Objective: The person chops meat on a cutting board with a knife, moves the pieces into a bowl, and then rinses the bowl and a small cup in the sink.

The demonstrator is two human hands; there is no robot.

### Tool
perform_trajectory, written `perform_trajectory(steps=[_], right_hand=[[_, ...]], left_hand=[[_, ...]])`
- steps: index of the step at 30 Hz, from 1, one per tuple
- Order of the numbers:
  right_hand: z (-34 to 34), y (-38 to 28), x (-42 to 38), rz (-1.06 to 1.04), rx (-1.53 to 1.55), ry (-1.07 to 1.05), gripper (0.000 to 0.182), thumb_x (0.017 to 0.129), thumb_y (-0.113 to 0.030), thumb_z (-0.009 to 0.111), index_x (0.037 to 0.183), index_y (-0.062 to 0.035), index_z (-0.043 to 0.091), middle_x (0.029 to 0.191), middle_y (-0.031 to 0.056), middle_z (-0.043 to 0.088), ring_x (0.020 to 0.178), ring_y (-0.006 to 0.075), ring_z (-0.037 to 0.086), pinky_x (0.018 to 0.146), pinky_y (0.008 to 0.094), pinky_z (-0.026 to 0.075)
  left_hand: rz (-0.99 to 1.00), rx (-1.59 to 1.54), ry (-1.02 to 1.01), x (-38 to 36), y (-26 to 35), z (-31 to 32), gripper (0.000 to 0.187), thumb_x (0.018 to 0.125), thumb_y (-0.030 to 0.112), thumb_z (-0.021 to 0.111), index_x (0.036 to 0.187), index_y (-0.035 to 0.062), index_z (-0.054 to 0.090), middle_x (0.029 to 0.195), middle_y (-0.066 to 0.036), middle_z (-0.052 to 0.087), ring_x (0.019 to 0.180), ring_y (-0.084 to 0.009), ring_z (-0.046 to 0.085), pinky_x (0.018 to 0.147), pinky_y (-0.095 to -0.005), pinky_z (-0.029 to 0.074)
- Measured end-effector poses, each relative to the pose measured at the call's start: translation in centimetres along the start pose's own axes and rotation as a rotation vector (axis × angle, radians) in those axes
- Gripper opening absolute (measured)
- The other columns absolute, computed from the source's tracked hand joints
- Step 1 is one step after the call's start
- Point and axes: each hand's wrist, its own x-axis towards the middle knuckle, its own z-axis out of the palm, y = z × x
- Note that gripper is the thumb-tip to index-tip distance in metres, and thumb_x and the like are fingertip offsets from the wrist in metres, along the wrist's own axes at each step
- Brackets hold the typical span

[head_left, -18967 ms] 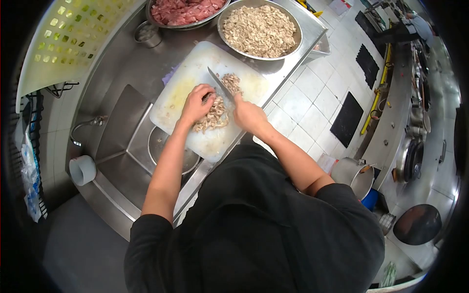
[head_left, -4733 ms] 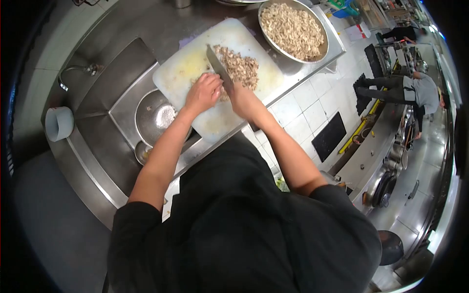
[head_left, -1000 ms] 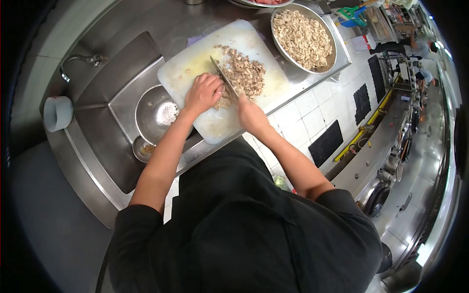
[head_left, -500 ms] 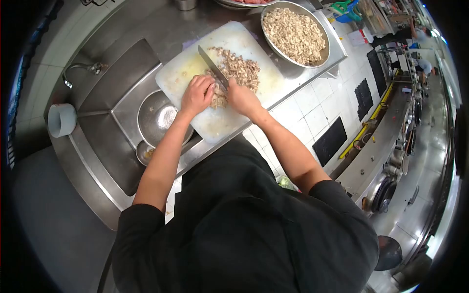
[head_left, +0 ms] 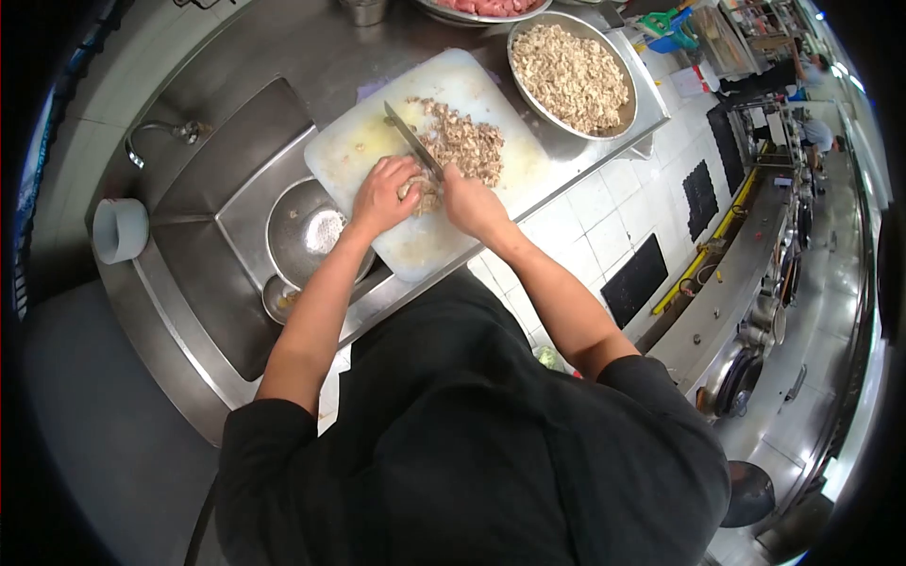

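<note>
My right hand [head_left: 472,202] is wrapped round the handle of a kitchen knife [head_left: 411,138], its blade slanting away to the upper left over the white cutting board [head_left: 444,75]. Beside the blade, my left hand [head_left: 385,194] has its fingers curled down on brownish chopped food [head_left: 427,194], which looks like cooked meat or mushroom. A heap of small cut pieces [head_left: 467,146] of the same food lies on the far side of the knife. Yellowish stains mark the left part of the board.
Behind the board at right stands a metal bowl [head_left: 631,106] heaped with chopped pieces. Another bowl [head_left: 436,13] holds raw pink meat. On the left are a sink [head_left: 247,141] with a wok-like pan [head_left: 293,236], a faucet [head_left: 156,128] and a white container [head_left: 121,232]. People work in the far right background.
The knife and both hands stay close together on the board with only slight shifts. The whole view has moved a little, showing more of the raw meat bowl.
</note>
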Motion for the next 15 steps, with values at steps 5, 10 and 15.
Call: perform_trajectory(steps=[5,10,15], right_hand=[[-3.2,-2.3,-4.9,0.036,-0.035,-0.063,0.021,0.095,-0.004,0.048,0.114,0.0036,0.048,0.085,0.0347,0.07,0.084,0.0524,0.071,0.076,0.0617,0.055],[3.7,1.1,-1.4,-0.096,0.011,0.103,0.024,0.097,-0.006,0.048,0.118,0.0047,0.047,0.086,0.0356,0.07,0.085,0.052,0.071,0.074,0.0616,0.055],[-0.2,-0.8,-0.2,-0.112,-0.006,0.044,0.025,0.097,-0.005,0.047,0.12,0.0038,0.047,0.085,0.0357,0.069,0.083,0.0521,0.07,0.074,0.0616,0.054]], left_hand=[[-0.034,-0.027,-0.03,0.2,0.4,0.0,0.02,0.086,0.011,0.072,0.105,0.0044,0.073,0.117,-0.013,0.07,0.113,-0.0343,0.063,0.099,-0.0429,0.052],[-0.047,-0.035,-0.028,-0.5,0.4,0.4,0.021,0.084,0.01,0.072,0.104,0.0042,0.073,0.115,-0.012,0.07,0.11,-0.0341,0.063,0.097,-0.0433,0.053],[-0.036,-0.019,-0.013,0.1,0.2,0.2,0.02,0.084,0.01,0.071,0.103,0.0033,0.074,0.113,-0.013,0.071,0.108,-0.0331,0.064,0.096,-0.0427,0.054]])
